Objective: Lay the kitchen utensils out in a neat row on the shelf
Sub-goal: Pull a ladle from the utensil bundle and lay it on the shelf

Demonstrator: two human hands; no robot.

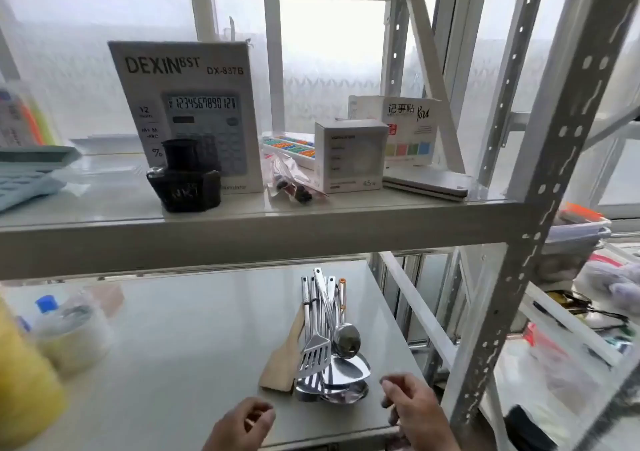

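A pile of kitchen utensils lies on the lower shelf (180, 346), handles pointing away from me. It holds a wooden spatula (282, 364) on the left, a steel slotted turner (314, 357), a steel ladle (347, 340), a solid steel turner (349, 369) and more steel pieces stacked underneath. My left hand (244, 423) hovers just in front of the pile, fingers loosely curled and holding nothing. My right hand (412, 407) is to the right of the pile near the shelf's front edge, fingers bent and apart, with nothing in it.
A yellow container (24, 381) and a clear jar (74, 332) stand at the lower shelf's left. The upper shelf (263, 232) carries a calculator box (194, 104), an ink bottle (185, 180) and small boxes. A perforated steel post (540, 215) rises at the right.
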